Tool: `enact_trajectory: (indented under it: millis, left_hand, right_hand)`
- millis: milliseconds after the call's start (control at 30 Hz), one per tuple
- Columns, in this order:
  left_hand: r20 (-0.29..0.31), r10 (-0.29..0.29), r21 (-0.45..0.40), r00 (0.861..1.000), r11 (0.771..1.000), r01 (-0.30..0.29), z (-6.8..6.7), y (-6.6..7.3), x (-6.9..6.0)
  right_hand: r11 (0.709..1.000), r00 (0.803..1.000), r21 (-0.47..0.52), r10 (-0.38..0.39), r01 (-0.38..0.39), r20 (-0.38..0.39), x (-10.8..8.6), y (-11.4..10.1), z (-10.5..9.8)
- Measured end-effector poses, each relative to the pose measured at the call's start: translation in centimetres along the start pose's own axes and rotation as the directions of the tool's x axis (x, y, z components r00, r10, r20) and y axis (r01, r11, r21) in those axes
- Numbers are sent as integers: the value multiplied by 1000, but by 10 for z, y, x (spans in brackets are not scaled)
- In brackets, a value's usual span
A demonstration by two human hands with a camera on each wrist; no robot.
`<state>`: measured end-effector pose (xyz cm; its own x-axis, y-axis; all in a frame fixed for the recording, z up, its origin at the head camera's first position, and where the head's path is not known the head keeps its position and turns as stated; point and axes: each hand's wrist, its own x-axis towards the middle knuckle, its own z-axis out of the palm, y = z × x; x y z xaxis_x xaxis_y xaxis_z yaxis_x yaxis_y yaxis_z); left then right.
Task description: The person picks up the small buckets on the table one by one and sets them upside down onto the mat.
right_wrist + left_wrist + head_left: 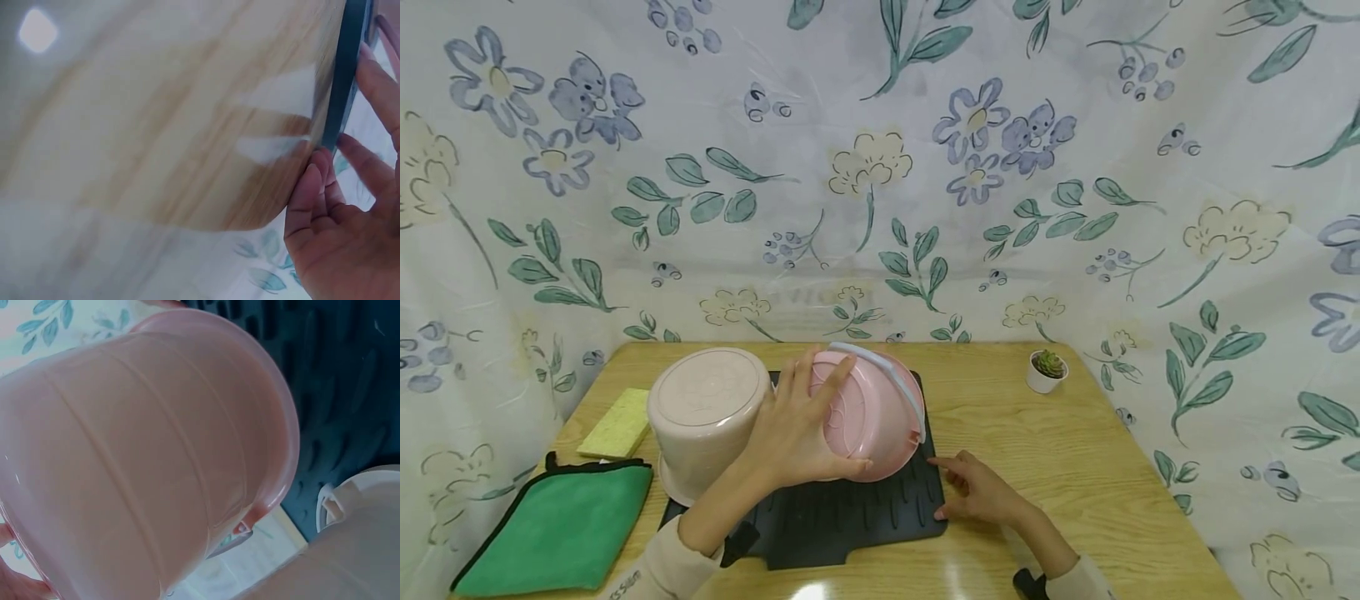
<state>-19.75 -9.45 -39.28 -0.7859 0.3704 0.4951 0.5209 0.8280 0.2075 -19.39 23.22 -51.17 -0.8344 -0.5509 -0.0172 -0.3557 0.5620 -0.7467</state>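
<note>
A pink bucket (880, 417) with a pale blue handle (891, 375) is tipped on its side over the black ridged mat (820, 521). My left hand (793, 425) grips it around the base end, fingers over the top and thumb along the lower side. In the left wrist view the bucket's ribbed wall (144, 444) fills much of the picture. My right hand (977, 492) touches the mat's right edge with its fingertips. The right wrist view has the fingers (306, 200) against that dark edge (344, 75). Left of the pink bucket, a cream bucket (711, 408) stands upside down on the mat.
A yellow sponge cloth (616, 425) and a green cloth (561, 525) with black trim lie at the left of the wooden table (1015, 425). A small potted succulent (1047, 371) stands at the back right. A flowered curtain (865, 233) hangs behind.
</note>
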Motion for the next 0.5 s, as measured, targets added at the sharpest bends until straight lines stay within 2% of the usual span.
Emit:
enact_trajectory:
  millis: [500]
  left_hand:
    - [50, -31, 22, 998, 999, 30, 4, -2, 5]
  right_hand:
    - [1000, 1000, 8, 7, -7, -15, -2, 1, 1]
